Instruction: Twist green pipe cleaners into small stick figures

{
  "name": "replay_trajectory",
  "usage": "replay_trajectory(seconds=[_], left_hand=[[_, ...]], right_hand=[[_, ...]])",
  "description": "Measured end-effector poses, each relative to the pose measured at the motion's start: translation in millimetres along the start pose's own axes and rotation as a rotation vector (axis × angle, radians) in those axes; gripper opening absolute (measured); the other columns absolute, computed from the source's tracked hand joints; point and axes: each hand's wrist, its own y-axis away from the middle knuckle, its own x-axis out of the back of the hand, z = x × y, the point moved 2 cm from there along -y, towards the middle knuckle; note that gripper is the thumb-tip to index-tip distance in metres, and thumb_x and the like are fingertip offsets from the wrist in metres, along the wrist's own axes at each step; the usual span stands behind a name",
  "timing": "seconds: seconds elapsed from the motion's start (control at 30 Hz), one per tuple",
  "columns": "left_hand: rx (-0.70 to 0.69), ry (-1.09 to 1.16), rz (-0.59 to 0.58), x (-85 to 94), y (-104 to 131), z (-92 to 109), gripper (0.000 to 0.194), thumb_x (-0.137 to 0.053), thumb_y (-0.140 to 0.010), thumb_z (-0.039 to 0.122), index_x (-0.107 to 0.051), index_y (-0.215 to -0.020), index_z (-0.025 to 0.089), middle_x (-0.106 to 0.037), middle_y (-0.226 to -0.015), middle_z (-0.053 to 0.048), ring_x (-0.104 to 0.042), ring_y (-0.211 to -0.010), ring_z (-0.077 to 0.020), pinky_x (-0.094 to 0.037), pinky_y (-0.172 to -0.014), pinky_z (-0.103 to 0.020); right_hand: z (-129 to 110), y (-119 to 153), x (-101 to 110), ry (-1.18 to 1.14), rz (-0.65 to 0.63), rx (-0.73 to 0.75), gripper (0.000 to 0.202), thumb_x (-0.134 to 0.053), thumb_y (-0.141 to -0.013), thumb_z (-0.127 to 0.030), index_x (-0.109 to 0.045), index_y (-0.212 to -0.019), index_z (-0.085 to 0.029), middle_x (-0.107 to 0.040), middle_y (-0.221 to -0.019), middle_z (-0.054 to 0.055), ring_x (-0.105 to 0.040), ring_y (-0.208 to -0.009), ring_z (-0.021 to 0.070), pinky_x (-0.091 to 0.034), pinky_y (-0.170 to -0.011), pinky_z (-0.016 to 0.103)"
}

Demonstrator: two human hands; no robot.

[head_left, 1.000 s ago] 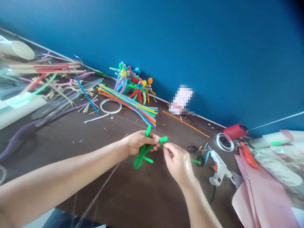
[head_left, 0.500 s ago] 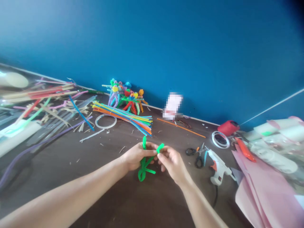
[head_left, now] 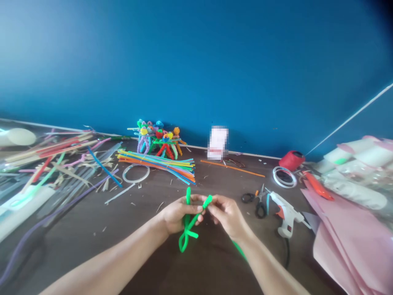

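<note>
A green pipe-cleaner figure (head_left: pixel 183 241) hangs below my fingers, with a loop at its bottom and one end upright beside my left thumb. My left hand (head_left: pixel 181 213) pinches it, thumb against fingers. My right hand (head_left: pixel 225 215) is closed at the thick, folded green tip on the right, its fingertips meeting those of my left hand. Another green length shows under my right wrist. Beyond my hands lies a bundle of coloured pipe cleaners (head_left: pixel 159 164).
Small pipe-cleaner figures (head_left: pixel 159 139) stand by the blue wall. Scissors (head_left: pixel 260 203), a glue gun (head_left: pixel 287 215), red thread (head_left: pixel 291 160) and pink sheets (head_left: pixel 340 229) lie right. Mixed sticks and strips (head_left: pixel 61 164) cover the left. A white ring (head_left: pixel 123 174) lies near the bundle.
The view has tilted and shifted, so the hands appear slightly lower. A green length now shows under my right wrist. Both hands still hold the green piece.
</note>
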Motion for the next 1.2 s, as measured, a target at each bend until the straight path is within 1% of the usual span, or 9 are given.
replay_trajectory(seconds=[0.33,0.47,0.6,0.77,0.83,0.9,1.0,1.07,1.2], left_hand=[[0.019,-0.002,-0.027,-2.6,1,0,0.034,-0.07,-0.061,0.017,-0.056,-0.092,0.013,-0.059,-0.065,-0.001,-0.057,-0.051,-0.0098,-0.044,-0.049,-0.019],[-0.157,0.005,0.025,-5.9,1,4,0.045,-0.063,-0.068,0.04,-0.053,-0.104,0.015,-0.063,-0.086,-0.009,-0.06,-0.078,-0.0194,-0.046,-0.065,-0.029],[-0.464,-0.074,0.291,0.9,-1,12,0.049,-0.056,-0.071,0.049,-0.049,-0.11,0.02,-0.058,-0.1,-0.008,-0.055,-0.092,-0.0202,-0.043,-0.073,-0.031],[-0.903,-0.633,0.613,-0.8,12,18,0.025,-0.058,-0.073,0.032,-0.052,-0.093,0.019,-0.054,-0.088,-0.003,-0.051,-0.078,-0.0129,-0.041,-0.068,-0.024],[-1.0,-0.956,0.575,-10.5,19,16,0.01,-0.054,-0.076,0.026,-0.054,-0.083,0.018,-0.052,-0.083,-0.003,-0.05,-0.072,-0.0122,-0.04,-0.066,-0.024],[-1.009,-1.239,0.44,-21.8,23,11,0.01,-0.052,-0.077,0.023,-0.056,-0.084,0.018,-0.052,-0.085,-0.005,-0.051,-0.076,-0.014,-0.042,-0.069,-0.026],[-0.995,-1.54,0.297,-34.4,25,1,0.05,-0.061,-0.07,0.032,-0.045,-0.115,0.017,-0.052,-0.104,-0.011,-0.048,-0.096,-0.0218,-0.04,-0.083,-0.035],[-0.986,-1.67,0.296,-37.5,23,-4,0.074,-0.066,-0.063,0.036,-0.033,-0.126,0.015,-0.048,-0.115,-0.014,-0.043,-0.105,-0.0271,-0.036,-0.088,-0.041],[-0.952,-1.78,0.35,-33.9,18,-8,0.065,-0.052,-0.069,0.013,-0.028,-0.13,0.017,-0.047,-0.12,-0.012,-0.043,-0.108,-0.0257,-0.034,-0.091,-0.041]], right_hand=[[-7,2,-5,-0.097,-0.07,-0.04,0.016,-0.055,-0.076,-0.032,-0.057,-0.076,-0.016,-0.058,-0.057,-0.001,-0.048,-0.048,0.0087,-0.031,-0.042,0.019],[-1,-2,2,-0.151,0.107,-0.046,0.015,-0.058,-0.073,-0.03,-0.056,-0.068,-0.015,-0.048,-0.046,-0.006,-0.036,-0.037,0.0045,-0.031,-0.041,0.019],[5,-6,12,-0.289,0.274,-0.07,0.02,-0.059,-0.071,-0.028,-0.05,-0.058,-0.016,-0.037,-0.041,-0.01,-0.03,-0.033,0.0028,-0.033,-0.042,0.019],[9,-9,19,-0.434,0.396,-0.104,0.022,-0.062,-0.066,-0.027,-0.046,-0.054,-0.017,-0.041,-0.045,-0.009,-0.032,-0.032,0.002,-0.031,-0.04,0.018],[10,-9,19,-0.466,0.41,-0.122,0.021,-0.062,-0.066,-0.026,-0.046,-0.055,-0.017,-0.041,-0.044,-0.009,-0.031,-0.031,0.002,-0.031,-0.039,0.018],[10,-8,18,-0.473,0.419,-0.122,0.021,-0.062,-0.066,-0.026,-0.047,-0.055,-0.017,-0.041,-0.044,-0.009,-0.032,-0.032,0.002,-0.031,-0.038,0.017],[9,-7,14,-0.47,0.427,-0.118,0.02,-0.062,-0.066,-0.026,-0.047,-0.055,-0.017,-0.042,-0.044,-0.009,-0.033,-0.032,0.0024,-0.029,-0.036,0.017],[7,-6,10,-0.472,0.423,-0.128,0.021,-0.063,-0.065,-0.027,-0.047,-0.056,-0.016,-0.041,-0.043,-0.009,-0.034,-0.032,0.0027,-0.028,-0.035,0.017],[4,-4,1,-0.467,0.385,-0.134,0.023,-0.063,-0.066,-0.028,-0.047,-0.056,-0.016,-0.041,-0.044,-0.009,-0.034,-0.032,0.0025,-0.03,-0.036,0.016]])
